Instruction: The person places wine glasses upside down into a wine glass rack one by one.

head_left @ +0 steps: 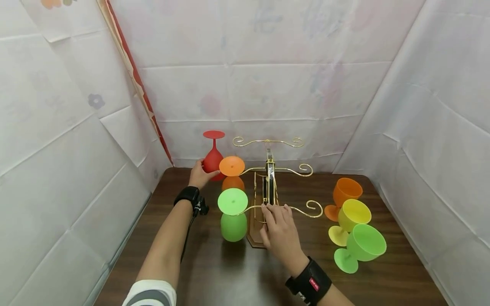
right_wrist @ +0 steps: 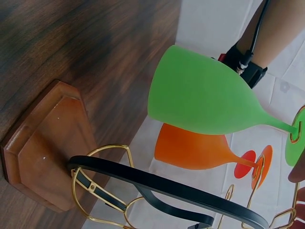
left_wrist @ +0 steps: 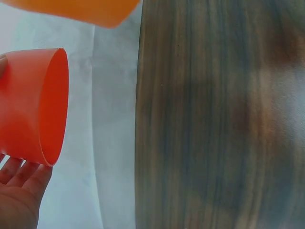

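Upside down at the back left, a red goblet (head_left: 212, 159) has its bowl in my left hand (head_left: 199, 175). In the left wrist view the fingers (left_wrist: 29, 179) curve under the red bowl (left_wrist: 28, 107) near its rim. My right hand (head_left: 282, 231) grips the front of a gold wire goblet rack (head_left: 270, 182), around its front arm. Thumb and fingers lie at the gold wire on the right edge of the right wrist view. An orange goblet (head_left: 232, 166) and a green goblet (head_left: 233, 227) hang inverted by their feet from the rack's left arms.
On the right of the table (head_left: 206, 276) stand an orange goblet (head_left: 346, 192), a yellow goblet (head_left: 354, 214) and a green goblet (head_left: 366, 242), upright. The rack's wooden base (right_wrist: 52, 148) sits mid-table. A white sheeted wall (head_left: 268, 93) rises behind.
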The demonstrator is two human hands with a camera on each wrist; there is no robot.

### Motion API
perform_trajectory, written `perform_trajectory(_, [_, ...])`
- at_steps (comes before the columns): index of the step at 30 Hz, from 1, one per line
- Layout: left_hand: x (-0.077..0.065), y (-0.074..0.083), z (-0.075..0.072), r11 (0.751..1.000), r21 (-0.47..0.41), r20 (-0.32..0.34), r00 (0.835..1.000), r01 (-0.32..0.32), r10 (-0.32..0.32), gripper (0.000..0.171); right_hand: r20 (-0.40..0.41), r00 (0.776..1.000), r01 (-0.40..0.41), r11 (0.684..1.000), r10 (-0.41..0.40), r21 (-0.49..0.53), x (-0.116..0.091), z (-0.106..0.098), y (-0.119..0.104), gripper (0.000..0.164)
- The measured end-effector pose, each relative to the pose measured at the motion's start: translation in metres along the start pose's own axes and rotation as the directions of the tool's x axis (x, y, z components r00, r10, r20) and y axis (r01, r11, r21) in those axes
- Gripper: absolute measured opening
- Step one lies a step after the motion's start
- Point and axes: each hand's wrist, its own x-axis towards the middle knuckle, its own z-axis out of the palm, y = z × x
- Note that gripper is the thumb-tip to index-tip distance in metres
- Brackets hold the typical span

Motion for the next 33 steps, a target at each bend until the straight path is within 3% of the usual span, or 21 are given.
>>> perform_trajectory(5, [0.012,0.0,0.007,0.999,0.003,0.026,0.999,-0.045,0.045,0.08,-0.004,1.0,-0.006,1.0,0.006,0.0,-0.002,0.003,-0.001,0.047])
perform_trajectory(12, [0.022,0.007,0.014,0.998,0.032,0.048,0.998,-0.045,0.044,0.076,0.022,1.0,-0.013,1.0,0.013,0.005,-0.003,0.002,-0.003,0.045])
perform_trajectory(18, [0.03,0.014,0.022,0.996,0.046,0.078,0.994,-0.082,0.078,0.069,0.037,0.999,-0.029,1.0,0.029,-0.002,-0.001,0.0,-0.002,0.045])
perform_trajectory(25, [0.031,0.018,0.026,0.991,0.041,0.121,0.985,-0.125,0.119,0.064,0.013,1.0,-0.016,1.0,0.016,0.005,0.0,0.002,-0.001,0.045])
perform_trajectory(33, [0.029,0.025,0.029,0.987,0.077,0.19,0.974,-0.143,0.127,0.062,0.045,0.998,-0.039,0.999,0.039,0.003,-0.001,0.001,-0.002,0.046])
